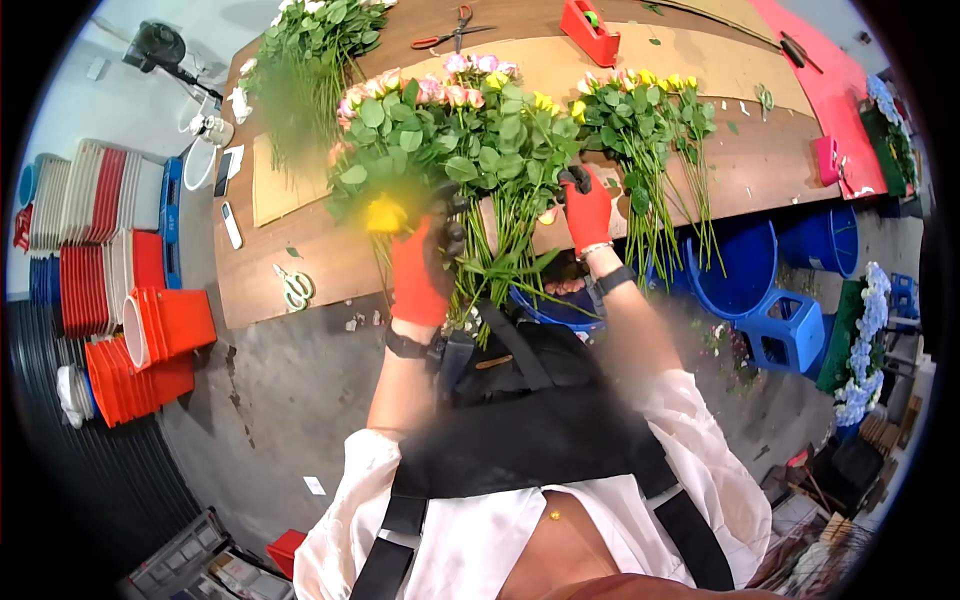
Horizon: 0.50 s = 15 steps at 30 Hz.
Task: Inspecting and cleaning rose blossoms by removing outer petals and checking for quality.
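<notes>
A big bunch of pink and yellow roses (430, 130) with leafy green stems lies across the table's near edge. My left hand (425, 265), in a red glove with dark fingers, curls round rose stems on the bunch's left side. A blurred yellow rose (385, 213) shows right beside that glove. At the bunch's right side is my right hand (588, 208), gloved the same way. Its dark fingertips are bent together against the leaves; whatever they pinch is hidden. Just right of it lies a looser group of yellow and pink roses (650, 125), stems hanging over the edge.
The brown table (750, 175) holds scissors (459, 30), a red tape dispenser (590, 35), green-handled shears (294, 287), a phone (231, 226) and more roses (325, 40). Blue buckets (732, 265) and a blue stool (782, 330) stand right; stacked red-orange buckets (165, 325) stand left.
</notes>
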{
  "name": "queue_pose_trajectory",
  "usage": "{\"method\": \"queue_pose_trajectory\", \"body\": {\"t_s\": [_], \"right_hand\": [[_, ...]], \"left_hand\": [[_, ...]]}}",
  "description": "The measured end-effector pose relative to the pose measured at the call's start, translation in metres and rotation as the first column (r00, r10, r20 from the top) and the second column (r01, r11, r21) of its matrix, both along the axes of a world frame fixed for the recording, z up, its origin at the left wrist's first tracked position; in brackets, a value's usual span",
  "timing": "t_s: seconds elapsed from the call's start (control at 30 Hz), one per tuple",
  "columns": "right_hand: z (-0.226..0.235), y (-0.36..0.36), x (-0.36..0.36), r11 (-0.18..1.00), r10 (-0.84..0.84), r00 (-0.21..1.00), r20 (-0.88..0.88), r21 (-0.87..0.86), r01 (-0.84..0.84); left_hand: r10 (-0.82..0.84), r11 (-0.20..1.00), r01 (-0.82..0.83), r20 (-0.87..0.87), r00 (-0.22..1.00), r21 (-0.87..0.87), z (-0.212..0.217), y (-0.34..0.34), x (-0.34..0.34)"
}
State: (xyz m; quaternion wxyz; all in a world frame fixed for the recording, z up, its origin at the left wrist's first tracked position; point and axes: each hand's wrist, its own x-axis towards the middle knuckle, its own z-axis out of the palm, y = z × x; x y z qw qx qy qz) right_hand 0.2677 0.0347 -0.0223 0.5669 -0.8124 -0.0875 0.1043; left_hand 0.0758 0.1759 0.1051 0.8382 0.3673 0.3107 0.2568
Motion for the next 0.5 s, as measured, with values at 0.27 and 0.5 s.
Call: {"method": "queue_pose_trajectory", "body": {"t_s": [0.27,0.5], "right_hand": [[-0.002,-0.065,-0.042,0.897,0.268,0.956,-0.121,0.394,-0.202],[0.029,-0.118,-0.107,0.919,0.369,0.927,-0.07,0.177,-0.352]], "left_hand": [[0.035,0.882,0.014,-0.096,0.995,0.47,0.014,0.005,0.014],[0.09,0.972,-0.111,0.107,0.99,0.209,0.06,-0.033,0.02]]}}
